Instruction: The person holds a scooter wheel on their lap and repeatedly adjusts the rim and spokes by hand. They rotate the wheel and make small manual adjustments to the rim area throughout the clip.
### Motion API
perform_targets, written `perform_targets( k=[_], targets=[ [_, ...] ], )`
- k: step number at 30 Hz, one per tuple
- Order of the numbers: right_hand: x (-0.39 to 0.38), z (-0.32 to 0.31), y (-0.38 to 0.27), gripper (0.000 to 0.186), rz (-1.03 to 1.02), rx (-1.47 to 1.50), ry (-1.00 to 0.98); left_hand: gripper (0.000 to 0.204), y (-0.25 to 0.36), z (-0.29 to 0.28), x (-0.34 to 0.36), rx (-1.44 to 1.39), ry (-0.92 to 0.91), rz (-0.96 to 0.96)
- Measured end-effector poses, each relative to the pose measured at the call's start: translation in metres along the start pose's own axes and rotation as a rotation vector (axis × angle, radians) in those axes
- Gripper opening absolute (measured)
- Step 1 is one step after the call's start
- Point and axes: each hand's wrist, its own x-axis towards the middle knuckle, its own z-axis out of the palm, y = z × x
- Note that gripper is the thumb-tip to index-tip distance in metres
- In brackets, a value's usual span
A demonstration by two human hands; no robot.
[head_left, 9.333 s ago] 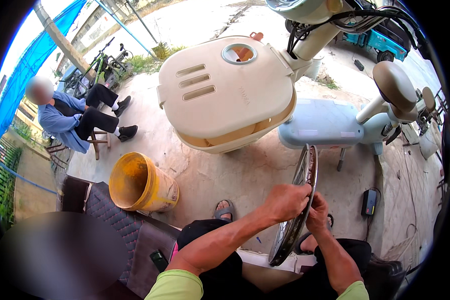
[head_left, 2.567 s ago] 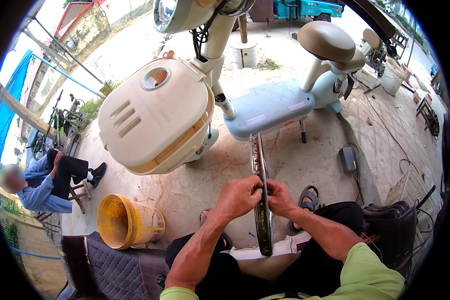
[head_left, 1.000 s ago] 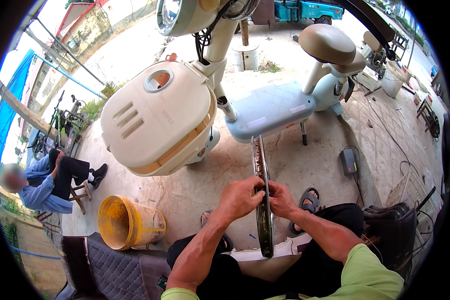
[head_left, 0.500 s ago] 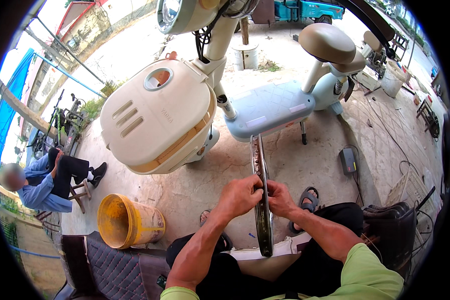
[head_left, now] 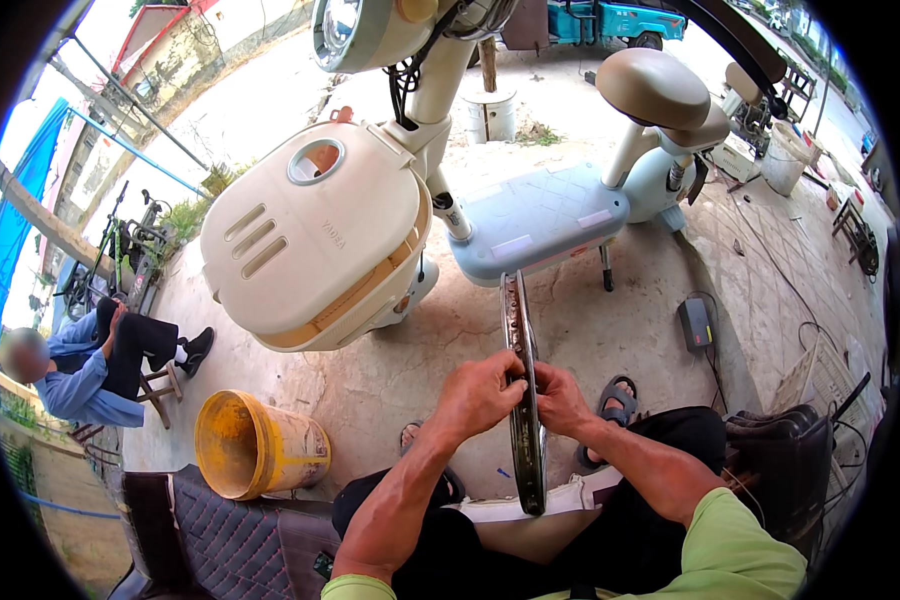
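Note:
A narrow wheel rim (head_left: 526, 450), dark in its channel and shiny along its sides, stands upright before me, seen almost edge-on. On its left side my left hand (head_left: 478, 398) is closed, thumb and bent fingers pinching the rim's edge. My right hand (head_left: 562, 400) grips the other side at about the same height, its fingertips partly hidden behind the metal. The rim's low end is between my knees, over a pale piece (head_left: 560, 500) with a white ragged edge. Its far end reaches up in front of the scooter's light-blue footboard (head_left: 540, 215).
A cream electric scooter basket (head_left: 320, 240) looms ahead on the left. A yellow-stained bucket (head_left: 260, 445) lies tilted near a quilted seat (head_left: 235, 535). One person (head_left: 90, 370) sits at far left. A black charger box (head_left: 695, 325) with cables rests to the right.

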Motion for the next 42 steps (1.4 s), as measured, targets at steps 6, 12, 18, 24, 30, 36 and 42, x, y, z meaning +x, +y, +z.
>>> perform_targets(
  k=[6,12,18,24,30,36,42],
  targets=[
    [-0.003,0.003,-0.003,0.027,0.015,-0.016,-0.006,0.022,-0.009,0.004,0.001,0.016,0.005,0.055],
    [-0.002,0.001,-0.001,0.027,-0.005,0.005,-0.007,0.021,0.001,0.0,-0.001,0.012,0.011,0.035],
    [-0.002,0.001,0.001,0.027,0.026,-0.024,-0.003,0.02,-0.002,0.002,0.0,0.019,-0.025,0.011],
    [-0.001,0.001,-0.003,0.027,0.007,-0.009,-0.015,0.02,-0.001,0.001,-0.002,0.005,0.006,0.035],
    [-0.002,0.0,0.002,0.026,0.005,-0.06,0.037,0.018,-0.004,0.008,-0.003,-0.043,0.043,0.009],
    [0.0,-0.001,0.003,0.027,0.02,-0.121,0.037,0.013,-0.01,0.004,0.001,-0.129,-0.023,0.081],
    [-0.002,0.0,-0.003,0.025,-0.004,-0.121,0.042,0.013,-0.006,0.009,-0.002,0.008,0.041,0.211]
  ],
)
